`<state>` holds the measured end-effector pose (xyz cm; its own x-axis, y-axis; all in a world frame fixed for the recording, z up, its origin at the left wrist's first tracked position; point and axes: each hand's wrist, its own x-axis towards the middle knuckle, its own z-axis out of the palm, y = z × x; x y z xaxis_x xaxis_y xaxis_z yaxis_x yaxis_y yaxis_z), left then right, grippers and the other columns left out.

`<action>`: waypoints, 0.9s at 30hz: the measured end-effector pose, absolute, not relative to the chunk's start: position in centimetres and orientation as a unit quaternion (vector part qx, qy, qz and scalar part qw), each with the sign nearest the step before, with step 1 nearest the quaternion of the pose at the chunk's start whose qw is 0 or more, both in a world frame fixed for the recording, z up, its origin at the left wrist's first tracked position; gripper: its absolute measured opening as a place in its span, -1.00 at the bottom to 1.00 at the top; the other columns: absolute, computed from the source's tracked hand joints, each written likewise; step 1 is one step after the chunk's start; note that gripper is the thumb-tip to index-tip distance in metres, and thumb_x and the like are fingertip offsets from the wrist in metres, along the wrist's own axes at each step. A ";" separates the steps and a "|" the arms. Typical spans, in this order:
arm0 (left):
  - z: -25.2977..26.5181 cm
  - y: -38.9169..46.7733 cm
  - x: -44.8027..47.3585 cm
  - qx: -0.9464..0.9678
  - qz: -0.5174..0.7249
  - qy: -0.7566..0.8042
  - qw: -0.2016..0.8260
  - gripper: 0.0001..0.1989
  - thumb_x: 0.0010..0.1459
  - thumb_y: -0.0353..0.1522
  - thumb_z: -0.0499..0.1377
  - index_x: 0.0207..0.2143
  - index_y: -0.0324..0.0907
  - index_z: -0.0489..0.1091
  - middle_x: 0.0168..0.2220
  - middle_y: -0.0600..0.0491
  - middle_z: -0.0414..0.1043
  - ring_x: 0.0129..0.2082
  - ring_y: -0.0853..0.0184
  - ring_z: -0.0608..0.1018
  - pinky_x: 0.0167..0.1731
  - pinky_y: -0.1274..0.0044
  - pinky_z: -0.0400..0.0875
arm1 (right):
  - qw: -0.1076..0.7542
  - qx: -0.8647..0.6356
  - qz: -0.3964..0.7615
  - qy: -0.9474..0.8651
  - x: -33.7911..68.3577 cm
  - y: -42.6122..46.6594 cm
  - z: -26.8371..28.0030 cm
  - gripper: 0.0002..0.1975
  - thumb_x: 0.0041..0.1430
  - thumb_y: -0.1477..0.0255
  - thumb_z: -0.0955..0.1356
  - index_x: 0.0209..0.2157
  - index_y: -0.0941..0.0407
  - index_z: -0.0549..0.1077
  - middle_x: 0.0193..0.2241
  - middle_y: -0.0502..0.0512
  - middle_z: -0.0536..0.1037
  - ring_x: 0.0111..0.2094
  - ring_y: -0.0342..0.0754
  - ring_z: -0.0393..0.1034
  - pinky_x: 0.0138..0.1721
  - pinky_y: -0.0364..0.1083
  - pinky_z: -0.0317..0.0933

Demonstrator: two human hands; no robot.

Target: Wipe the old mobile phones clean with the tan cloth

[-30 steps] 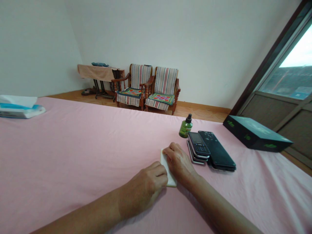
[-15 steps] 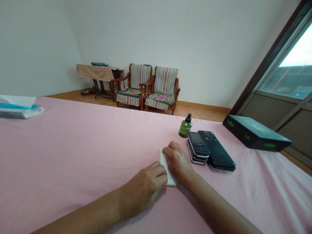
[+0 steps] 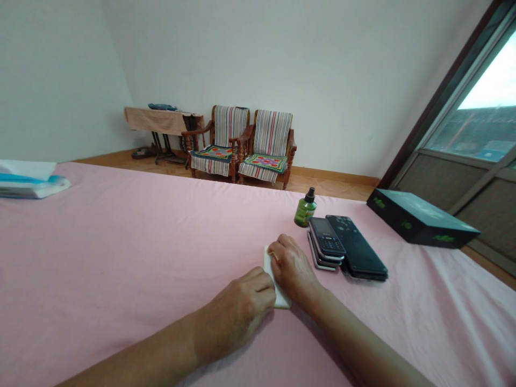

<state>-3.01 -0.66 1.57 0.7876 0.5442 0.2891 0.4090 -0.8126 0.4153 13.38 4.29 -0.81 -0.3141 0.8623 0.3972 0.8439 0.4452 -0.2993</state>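
Note:
A flat white slab [image 3: 282, 302], about the size of a phone, lies on the pink cloth between my hands, which cover much of it. My left hand [image 3: 245, 302] is closed at its lower left edge, holding it there. Over the upper part, my right hand [image 3: 292, 264] is closed with bent fingers pressed down on the white surface. A thin pale bit shows by its fingertips, too small to name. Just right of that hand is a stack of phones [image 3: 327, 236], a keypad phone on top. Beside it lies a stack of larger black phones [image 3: 357, 248].
A green spray bottle [image 3: 305, 208] with a black top stands behind the phones. At the right edge sits a black box [image 3: 423, 219]. On the far left lies a blue and white tissue pack [image 3: 32, 180]. Two chairs [image 3: 245, 142] stand beyond the pink-covered surface [image 3: 133, 242].
My right fingers have shifted slightly on the white slab, and a thin pale bit now shows by them. My left hand keeps its place. The whole view has drifted a little.

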 end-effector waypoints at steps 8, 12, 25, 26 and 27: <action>1.5 -0.7 -3.1 0.927 0.207 0.260 0.174 -0.82 0.25 -0.60 0.07 -0.37 -0.20 0.33 -0.28 0.03 0.37 -0.23 0.27 0.37 -0.25 0.50 0.32 | 0.272 -0.522 0.027 -0.808 13.3 4.1 -0.7 -0.77 0.12 0.71 0.26 -0.37 0.16 0.49 -0.34 0.14 0.41 -0.23 0.00 0.27 -0.24 -0.09 0.14; 1.4 -0.7 -3.1 0.927 0.208 0.260 0.175 -0.83 0.23 -0.61 0.08 -0.34 -0.21 0.34 -0.27 0.03 0.38 -0.21 0.27 0.38 -0.24 0.50 0.32 | 0.284 -0.523 0.031 -0.803 13.3 3.9 -0.8 -0.76 0.10 0.72 0.27 -0.36 0.17 0.50 -0.34 0.15 0.40 -0.23 0.01 0.27 -0.24 -0.09 0.15; 1.3 -0.6 -3.1 0.924 0.209 0.262 0.182 -0.82 0.21 -0.62 0.11 -0.39 -0.22 0.30 -0.27 0.03 0.37 -0.21 0.29 0.38 -0.23 0.53 0.32 | 0.361 -0.476 0.074 -0.798 14.6 4.8 -1.7 -0.67 0.14 0.72 0.26 -0.26 0.14 0.59 -0.37 0.14 0.42 -0.24 0.02 0.27 -0.25 -0.07 0.19; 1.2 -0.6 -3.1 0.924 0.210 0.261 0.181 -0.82 0.21 -0.62 0.11 -0.38 -0.22 0.30 -0.27 0.04 0.37 -0.21 0.29 0.39 -0.23 0.53 0.32 | 0.367 -0.467 0.080 -0.800 14.6 4.6 -1.7 -0.68 0.12 0.73 0.27 -0.29 0.14 0.59 -0.39 0.12 0.41 -0.26 0.01 0.28 -0.26 -0.08 0.20; 1.2 -0.6 -3.1 0.925 0.211 0.260 0.181 -0.83 0.21 -0.62 0.11 -0.37 -0.22 0.31 -0.26 0.04 0.37 -0.21 0.29 0.39 -0.23 0.53 0.32 | 0.372 -0.459 0.087 -0.802 14.5 4.3 -1.7 -0.69 0.08 0.74 0.28 -0.32 0.15 0.59 -0.41 0.11 0.41 -0.28 -0.01 0.29 -0.28 -0.10 0.20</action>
